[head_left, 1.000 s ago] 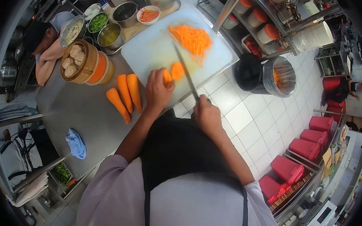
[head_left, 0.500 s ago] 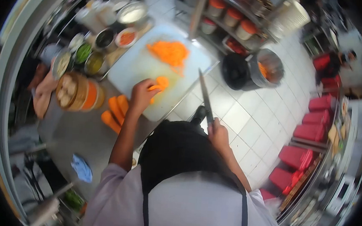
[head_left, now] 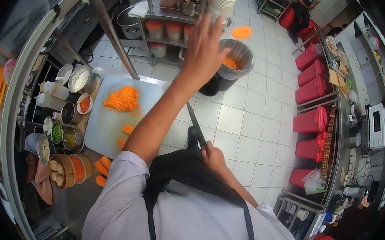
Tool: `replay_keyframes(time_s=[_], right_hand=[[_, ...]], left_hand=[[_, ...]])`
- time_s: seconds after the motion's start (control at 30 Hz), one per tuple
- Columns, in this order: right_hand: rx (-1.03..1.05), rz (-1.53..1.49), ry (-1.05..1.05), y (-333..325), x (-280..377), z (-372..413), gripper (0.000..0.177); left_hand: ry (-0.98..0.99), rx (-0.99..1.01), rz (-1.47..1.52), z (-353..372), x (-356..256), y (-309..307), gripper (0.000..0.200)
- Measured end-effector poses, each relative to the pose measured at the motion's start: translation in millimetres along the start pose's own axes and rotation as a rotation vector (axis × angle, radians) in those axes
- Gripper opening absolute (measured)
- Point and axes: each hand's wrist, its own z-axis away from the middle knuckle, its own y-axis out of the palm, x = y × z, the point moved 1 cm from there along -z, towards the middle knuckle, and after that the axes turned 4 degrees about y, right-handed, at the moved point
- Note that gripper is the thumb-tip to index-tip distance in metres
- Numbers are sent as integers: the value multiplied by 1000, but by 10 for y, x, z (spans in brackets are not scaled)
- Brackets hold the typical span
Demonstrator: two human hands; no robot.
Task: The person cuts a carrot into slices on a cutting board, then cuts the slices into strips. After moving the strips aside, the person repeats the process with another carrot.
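My left hand (head_left: 205,49) is stretched out with fingers spread, holding nothing. Beyond its fingertips an oval carrot slice (head_left: 241,32) appears in mid-air, near the lined bin (head_left: 246,66) that has carrot scraps (head_left: 232,63) inside. Low in front of my apron, my right hand (head_left: 215,158) grips a kitchen knife (head_left: 195,120) by its handle, blade pointing away. On the white cutting board (head_left: 97,129) lie a pile of carrot strips (head_left: 122,99) and a few carrot pieces (head_left: 128,129), partly hidden by my left arm. Peeled carrots (head_left: 103,165) rest beside the board.
Left of the board stand a steamer basket (head_left: 65,180) of dumplings, a bowl of chopped greens (head_left: 56,133) and squeeze bottles (head_left: 53,97). A metal rack (head_left: 169,42) holds lidded tubs. Red bins (head_left: 311,119) line the right side. Another person's arm (head_left: 43,183) shows at the left.
My left hand has left the carrot pieces on the board, swung out towards the bin and opened. A carrot slice now appears in the air. The knife stays in my right hand.
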Motion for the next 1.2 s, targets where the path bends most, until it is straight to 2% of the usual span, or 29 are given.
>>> replay_keyframes(time_s=[0.07,0.2,0.27,0.33,0.47,0.57,0.67,0.7,0.83,1.0,1.1,1.2], right_hand=[[6,18,15,-35,-54,-51,22],[35,-2,60,-40,-113,-19,22],[56,-2,19,-57,-143,-78,21],[102,27,4,-105,-61,-166,21],[215,105,-126,-3,182,-385,20],[336,151,-307,111,587,-589,19],[412,219,-515,217,998,-750,19],[434,236,-572,276,1168,-778,18],[483,272,-707,607,1478,-769,14],[483,359,-702,895,1517,-646,11],[459,342,-687,937,1511,-578,10],[454,330,-673,906,1545,-548,10]], left_hand=[[-121,69,101,353,154,119,68],[-390,301,60,1482,568,-312,46],[-505,197,-18,2008,728,-749,35],[-612,132,-217,2419,769,-1289,30],[-854,-14,-443,3181,645,-2142,30],[-1020,-29,-507,3638,485,-2311,37],[-1192,-63,-476,3843,373,-2227,38],[-1150,-41,-491,4001,421,-2183,37],[-1189,-134,-428,3932,403,-2074,38],[-1082,-151,-481,3897,408,-1981,40],[-892,-176,-501,3955,426,-1913,31],[-951,-281,-351,3944,426,-1835,27]])
